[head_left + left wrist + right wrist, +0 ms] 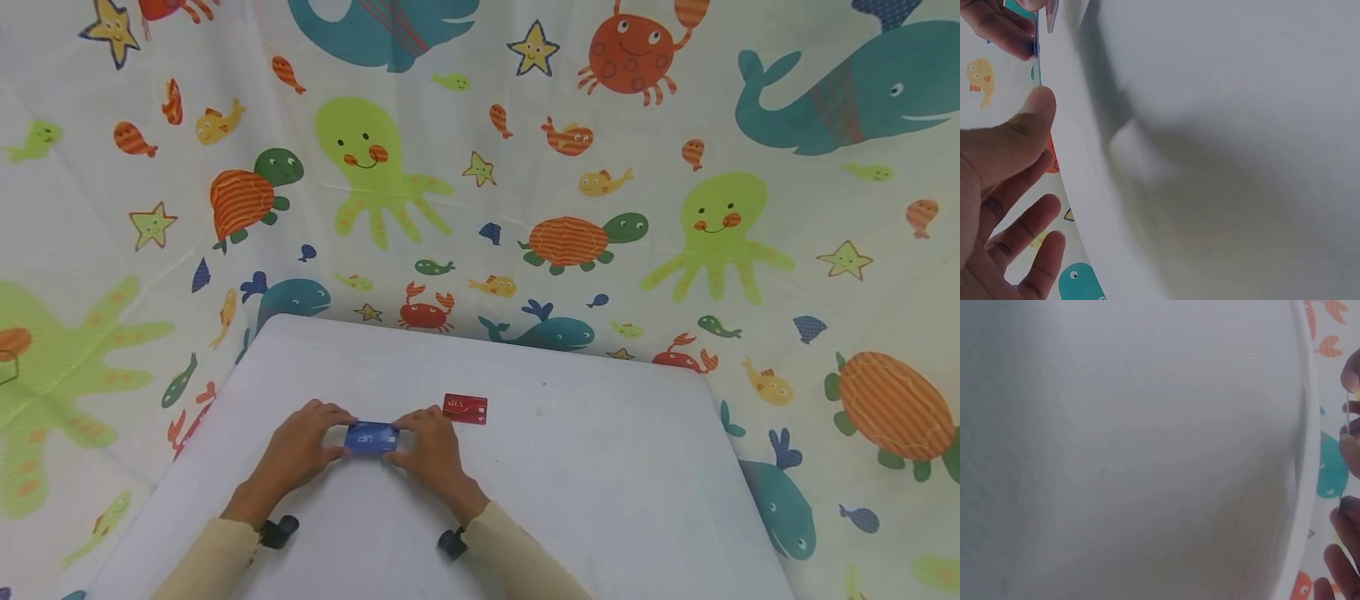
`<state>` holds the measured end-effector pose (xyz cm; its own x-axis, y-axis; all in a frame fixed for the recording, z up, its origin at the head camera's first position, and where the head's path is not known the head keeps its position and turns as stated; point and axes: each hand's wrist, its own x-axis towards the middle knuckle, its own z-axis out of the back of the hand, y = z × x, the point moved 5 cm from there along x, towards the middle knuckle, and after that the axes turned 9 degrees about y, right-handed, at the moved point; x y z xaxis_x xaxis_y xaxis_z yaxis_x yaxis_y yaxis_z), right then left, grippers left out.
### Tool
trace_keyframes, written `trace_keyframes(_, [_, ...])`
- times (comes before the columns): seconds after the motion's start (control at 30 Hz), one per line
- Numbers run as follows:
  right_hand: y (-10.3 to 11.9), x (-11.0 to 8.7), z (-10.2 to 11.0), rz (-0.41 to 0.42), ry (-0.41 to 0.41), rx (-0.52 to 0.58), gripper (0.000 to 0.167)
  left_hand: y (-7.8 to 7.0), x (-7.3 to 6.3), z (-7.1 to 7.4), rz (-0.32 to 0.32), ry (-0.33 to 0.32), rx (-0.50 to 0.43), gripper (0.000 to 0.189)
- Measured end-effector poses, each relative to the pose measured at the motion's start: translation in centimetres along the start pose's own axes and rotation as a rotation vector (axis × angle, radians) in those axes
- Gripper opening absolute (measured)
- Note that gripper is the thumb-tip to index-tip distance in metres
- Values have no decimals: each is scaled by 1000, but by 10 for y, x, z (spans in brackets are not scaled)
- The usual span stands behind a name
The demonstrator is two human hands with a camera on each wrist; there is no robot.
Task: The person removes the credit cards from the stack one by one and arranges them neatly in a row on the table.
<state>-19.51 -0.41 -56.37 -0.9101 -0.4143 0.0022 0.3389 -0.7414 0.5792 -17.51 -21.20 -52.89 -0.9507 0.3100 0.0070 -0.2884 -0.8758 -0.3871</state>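
Observation:
A blue card [371,441] marked VIP is held up above the white table in the head view. My left hand [300,443] pinches its left side between thumb and fingers, and my right hand [433,452] pinches its right side. In the left wrist view the blue card [1037,47] appears only as a thin edge beside the left thumb [1029,128]. A red VIP card [465,409] lies on the table just beyond the right hand. At the right border of the right wrist view, fingers [1349,453] are partly cut off.
The white table [622,475] extends to the right of the hands. Behind and beside it hangs a curtain [465,92] printed with sea animals. Small black devices [279,532] are strapped at both wrists.

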Motion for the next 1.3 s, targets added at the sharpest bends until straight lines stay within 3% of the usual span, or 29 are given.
trace_keyframes(1.3, [28, 15, -25, 36, -6, -132, 47, 31, -16, -1, 45, 4, 2, 49])
